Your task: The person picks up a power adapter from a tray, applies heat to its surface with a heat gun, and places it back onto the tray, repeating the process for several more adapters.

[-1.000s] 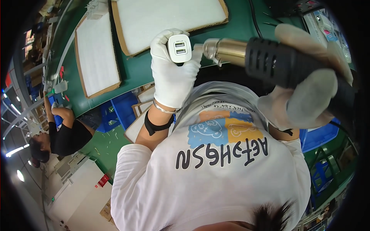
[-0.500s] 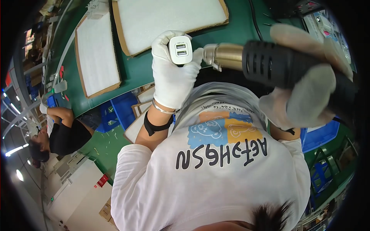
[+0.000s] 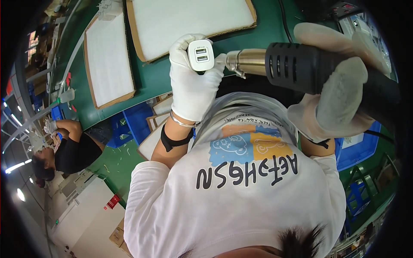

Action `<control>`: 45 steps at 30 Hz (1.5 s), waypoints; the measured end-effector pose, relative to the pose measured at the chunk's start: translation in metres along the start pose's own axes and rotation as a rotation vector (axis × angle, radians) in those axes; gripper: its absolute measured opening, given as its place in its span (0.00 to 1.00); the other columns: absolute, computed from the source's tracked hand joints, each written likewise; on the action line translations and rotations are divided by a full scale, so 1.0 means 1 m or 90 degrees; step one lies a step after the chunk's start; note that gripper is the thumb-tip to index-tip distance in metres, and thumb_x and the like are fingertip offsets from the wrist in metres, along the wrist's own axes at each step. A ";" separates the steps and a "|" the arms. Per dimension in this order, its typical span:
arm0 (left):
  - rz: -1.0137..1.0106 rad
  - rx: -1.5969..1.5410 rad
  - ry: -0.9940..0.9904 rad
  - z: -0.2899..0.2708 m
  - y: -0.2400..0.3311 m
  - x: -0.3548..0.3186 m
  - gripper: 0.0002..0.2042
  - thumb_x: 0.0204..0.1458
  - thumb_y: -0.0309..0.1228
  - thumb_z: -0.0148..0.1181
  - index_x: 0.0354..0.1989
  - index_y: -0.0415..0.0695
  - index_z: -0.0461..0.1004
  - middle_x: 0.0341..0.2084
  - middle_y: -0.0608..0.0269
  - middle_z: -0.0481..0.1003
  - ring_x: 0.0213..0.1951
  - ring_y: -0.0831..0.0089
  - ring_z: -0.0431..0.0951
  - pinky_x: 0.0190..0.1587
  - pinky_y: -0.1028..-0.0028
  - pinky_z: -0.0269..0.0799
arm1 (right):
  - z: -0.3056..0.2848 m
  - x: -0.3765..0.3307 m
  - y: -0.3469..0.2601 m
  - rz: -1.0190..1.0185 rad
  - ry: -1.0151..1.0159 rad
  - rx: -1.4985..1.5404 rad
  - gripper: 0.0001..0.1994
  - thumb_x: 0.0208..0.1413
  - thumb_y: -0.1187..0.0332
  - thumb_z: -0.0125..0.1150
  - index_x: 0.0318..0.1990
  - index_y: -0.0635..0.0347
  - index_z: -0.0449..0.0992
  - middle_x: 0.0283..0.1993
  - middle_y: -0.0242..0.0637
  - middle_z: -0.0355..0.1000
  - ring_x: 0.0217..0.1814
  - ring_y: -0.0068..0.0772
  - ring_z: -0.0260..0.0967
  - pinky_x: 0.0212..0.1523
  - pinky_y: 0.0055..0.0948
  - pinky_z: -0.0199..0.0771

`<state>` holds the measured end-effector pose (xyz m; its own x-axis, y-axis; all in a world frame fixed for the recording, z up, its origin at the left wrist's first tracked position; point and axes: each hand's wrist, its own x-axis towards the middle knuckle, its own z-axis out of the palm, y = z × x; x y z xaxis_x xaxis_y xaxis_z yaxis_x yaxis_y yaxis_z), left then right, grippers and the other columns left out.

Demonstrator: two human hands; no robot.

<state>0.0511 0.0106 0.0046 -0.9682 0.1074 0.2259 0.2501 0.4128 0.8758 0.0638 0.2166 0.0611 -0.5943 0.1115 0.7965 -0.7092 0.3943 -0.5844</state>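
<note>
White charger (image 3: 201,56) with two rectangular ports sits in the upper middle of the frame, its port face turned to the camera; the left hand (image 3: 192,81), in a white glove, grips it, fingers curled round its left side and upper edge, the thumb side below and to its right; at the upper right, the right hand (image 3: 344,86), in a pale glove, is clamped round a black hot-air tool (image 3: 292,66), fingers above and below the slotted body; the tool's metal nozzle (image 3: 249,60) points left, its end just beside the left hand's fingertips, though whether they touch I cannot tell; behind the charger lies a green table (image 3: 150,81), bearing a large white panel (image 3: 189,21) with brown cardboard edges at the top and a narrower white panel (image 3: 109,64) at the upper left; a black cable (image 3: 284,21) runs down from the top edge; blue bins show left of centre (image 3: 137,122) and at the right (image 3: 359,148); a silver bracelet (image 3: 183,122) and a black band (image 3: 174,139) circle the left arm; the wearer's white T-shirt (image 3: 241,206) fills the lower middle; a co-worker in black (image 3: 77,152) is at the far left.
</note>
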 end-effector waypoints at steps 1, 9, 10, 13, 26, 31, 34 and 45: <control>0.001 0.000 -0.001 0.000 0.001 0.000 0.24 0.40 0.19 0.66 0.45 0.40 0.61 0.36 0.62 0.71 0.35 0.79 0.71 0.39 0.80 0.70 | -0.002 0.000 -0.003 0.017 -0.021 -0.030 0.16 0.59 0.61 0.51 0.42 0.68 0.70 0.28 0.46 0.76 0.21 0.22 0.69 0.25 0.18 0.71; -0.022 -0.005 -0.015 -0.002 -0.001 -0.001 0.25 0.41 0.19 0.65 0.48 0.39 0.60 0.38 0.61 0.70 0.35 0.78 0.71 0.40 0.79 0.70 | 0.015 -0.006 0.005 -0.026 0.070 0.043 0.15 0.59 0.62 0.49 0.43 0.68 0.70 0.29 0.46 0.75 0.24 0.24 0.71 0.28 0.20 0.72; -0.023 -0.007 -0.015 -0.002 0.000 -0.001 0.25 0.41 0.18 0.64 0.48 0.39 0.60 0.38 0.60 0.70 0.35 0.78 0.70 0.41 0.78 0.70 | 0.014 -0.005 0.005 -0.029 0.058 0.050 0.15 0.59 0.63 0.49 0.43 0.68 0.70 0.29 0.46 0.75 0.24 0.25 0.71 0.28 0.20 0.72; -0.025 -0.011 -0.011 -0.001 0.003 0.000 0.25 0.42 0.17 0.62 0.49 0.39 0.60 0.39 0.60 0.69 0.37 0.77 0.70 0.41 0.78 0.70 | 0.010 -0.003 0.006 -0.039 0.020 0.074 0.14 0.59 0.63 0.48 0.41 0.68 0.71 0.30 0.45 0.75 0.26 0.26 0.72 0.30 0.21 0.73; 0.042 0.040 -0.021 -0.002 -0.001 0.001 0.27 0.39 0.14 0.57 0.51 0.39 0.58 0.43 0.57 0.65 0.40 0.73 0.69 0.43 0.76 0.69 | -0.005 -0.001 -0.002 -0.056 -0.049 0.048 0.17 0.57 0.59 0.49 0.33 0.67 0.75 0.31 0.42 0.76 0.27 0.28 0.74 0.30 0.21 0.74; 0.037 0.056 -0.020 -0.002 0.002 0.000 0.28 0.39 0.14 0.58 0.51 0.39 0.58 0.42 0.58 0.65 0.39 0.73 0.70 0.42 0.76 0.69 | -0.003 0.004 -0.026 0.002 -0.110 -0.276 0.17 0.56 0.58 0.50 0.33 0.66 0.75 0.30 0.41 0.75 0.26 0.27 0.73 0.28 0.20 0.72; 0.042 0.051 -0.010 0.001 0.001 0.002 0.28 0.38 0.13 0.59 0.51 0.39 0.58 0.41 0.58 0.65 0.38 0.73 0.70 0.42 0.76 0.69 | -0.022 -0.005 -0.026 0.022 -0.067 -0.259 0.18 0.57 0.57 0.49 0.34 0.67 0.74 0.30 0.42 0.75 0.27 0.28 0.73 0.30 0.21 0.73; 0.022 0.067 -0.024 0.001 0.005 0.000 0.29 0.37 0.12 0.57 0.52 0.39 0.58 0.42 0.59 0.65 0.38 0.73 0.71 0.41 0.76 0.71 | -0.028 -0.020 -0.016 0.094 0.101 -0.195 0.22 0.59 0.54 0.45 0.41 0.68 0.71 0.33 0.46 0.74 0.31 0.30 0.73 0.36 0.24 0.73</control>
<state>0.0520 0.0137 0.0086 -0.9589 0.1566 0.2365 0.2835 0.5005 0.8180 0.0982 0.2335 0.0589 -0.5984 0.3173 0.7357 -0.4600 0.6158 -0.6397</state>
